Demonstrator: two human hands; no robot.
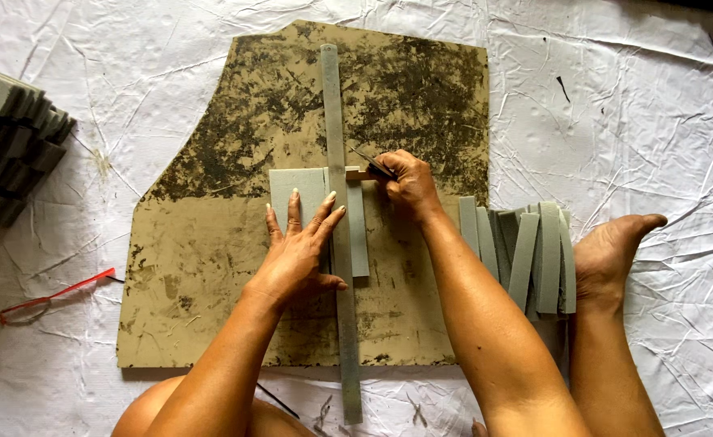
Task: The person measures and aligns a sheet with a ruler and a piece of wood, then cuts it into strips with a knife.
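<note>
My left hand (298,255) lies flat with fingers spread, pressing a long grey metal ruler (336,121) and a grey foam sheet (296,190) down onto a brown, black-stained cutting board (211,259). My right hand (409,184) grips a small knife (372,167) whose blade rests against the ruler's right edge, at the top of the foam sheet. A narrow foam strip (359,235) lies to the right of the ruler.
Several cut grey foam strips (530,255) lie piled to the right of the board, beside my bare foot (611,251). A stack of grey foam sheets (8,146) sits at the far left. Red-framed glasses (49,295) lie on the crumpled white ground cover (639,121).
</note>
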